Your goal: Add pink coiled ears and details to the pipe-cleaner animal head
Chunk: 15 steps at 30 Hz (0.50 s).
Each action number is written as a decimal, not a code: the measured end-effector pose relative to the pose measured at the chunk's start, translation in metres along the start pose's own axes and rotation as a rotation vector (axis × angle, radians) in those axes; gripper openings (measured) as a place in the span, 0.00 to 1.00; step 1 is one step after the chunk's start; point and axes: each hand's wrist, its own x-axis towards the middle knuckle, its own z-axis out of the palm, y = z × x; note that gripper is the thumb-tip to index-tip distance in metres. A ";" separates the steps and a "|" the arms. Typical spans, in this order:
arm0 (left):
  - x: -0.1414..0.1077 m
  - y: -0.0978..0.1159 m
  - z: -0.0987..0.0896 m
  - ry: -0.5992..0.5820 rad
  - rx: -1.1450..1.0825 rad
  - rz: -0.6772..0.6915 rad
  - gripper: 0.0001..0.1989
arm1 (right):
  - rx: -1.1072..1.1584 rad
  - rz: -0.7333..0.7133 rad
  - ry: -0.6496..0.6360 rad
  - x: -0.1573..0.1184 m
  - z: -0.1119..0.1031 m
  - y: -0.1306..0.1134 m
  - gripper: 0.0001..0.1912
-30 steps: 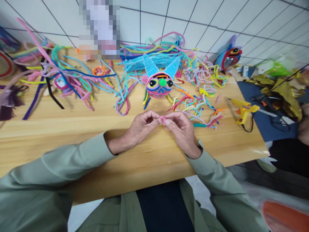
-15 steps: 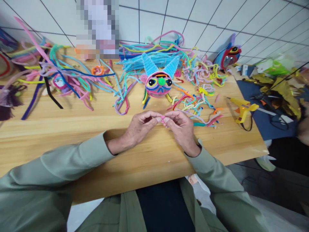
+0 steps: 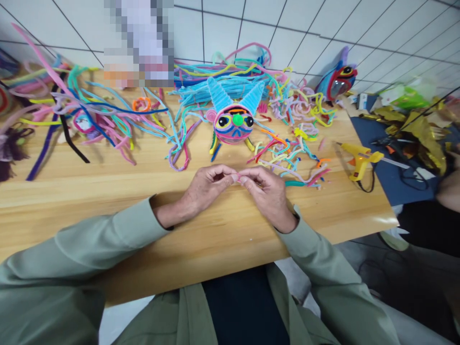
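Note:
Over the wooden table (image 3: 215, 225), my left hand (image 3: 210, 189) and my right hand (image 3: 264, 189) meet fingertip to fingertip. Both pinch a small piece of pink pipe cleaner (image 3: 238, 177), mostly covered by the thumbs and fingers. Just beyond them stands a colourful animal figure (image 3: 233, 125) made of pipe cleaners, with tall blue ears, black eyes and a green nose. A pink coil sits at the left side of its head. Short cut pipe cleaners (image 3: 283, 153) lie to the right of the figure.
Bundled blue pipe cleaners (image 3: 223, 91) lie by the tiled wall. More pipe cleaners (image 3: 104, 115) are heaped at left. A yellow glue gun (image 3: 361, 159) rests at right, near gold foil (image 3: 424, 134). A second figure (image 3: 338, 79) stands at the back right. Part of another person's arm (image 3: 449, 191) shows at the right edge.
Both hands stay joined at nearly the same place. The pink piece between the fingertips shows less than before, as the fingers have shifted slightly. The whole view has moved a little.

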 end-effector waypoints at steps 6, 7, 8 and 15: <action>0.000 -0.005 0.001 -0.012 -0.016 -0.047 0.17 | 0.100 0.124 -0.031 0.001 -0.001 0.002 0.04; 0.000 -0.006 0.002 -0.011 -0.027 -0.055 0.18 | 0.119 0.138 -0.029 0.001 -0.001 0.002 0.04; 0.000 -0.006 0.002 -0.011 -0.035 -0.059 0.18 | 0.139 0.152 -0.029 0.002 -0.001 0.002 0.05; 0.000 0.000 0.002 -0.035 -0.072 -0.059 0.23 | 0.228 0.177 -0.031 0.004 0.003 0.006 0.11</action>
